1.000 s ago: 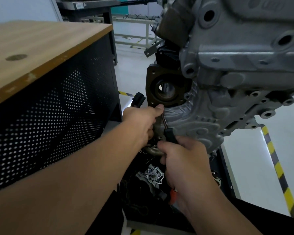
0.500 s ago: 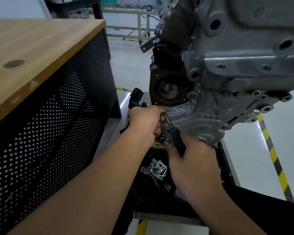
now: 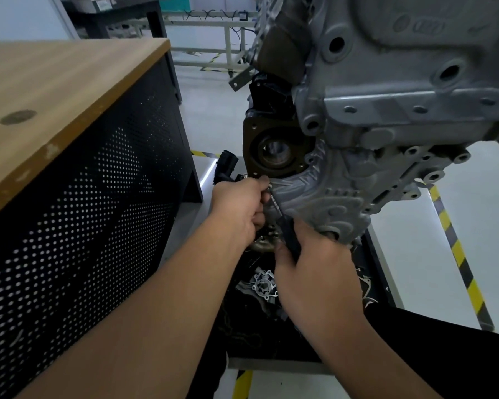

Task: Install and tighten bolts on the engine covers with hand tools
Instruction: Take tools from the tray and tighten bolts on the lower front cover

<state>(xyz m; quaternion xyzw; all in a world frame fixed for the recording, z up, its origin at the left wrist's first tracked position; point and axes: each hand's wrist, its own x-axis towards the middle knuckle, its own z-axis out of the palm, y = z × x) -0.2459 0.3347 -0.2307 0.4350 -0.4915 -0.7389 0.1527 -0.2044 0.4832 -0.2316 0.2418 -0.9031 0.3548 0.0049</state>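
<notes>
My right hand (image 3: pixel 314 272) grips the black tool handle (image 3: pixel 290 240) below the engine cover (image 3: pixel 329 197); my left hand (image 3: pixel 239 208) pinches its tip at the cover's edge.

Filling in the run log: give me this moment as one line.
left hand: fingers steady tool tip at bolt | right hand: grips black tool handle | site: lower engine cover edge | phase: bolt being driven

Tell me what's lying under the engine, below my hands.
Under the engine sits a dark tray with a loose silver toothed cover part and some chain-like links. The right hand and left hand cover the rest, so other parts there cannot be made out.
</notes>
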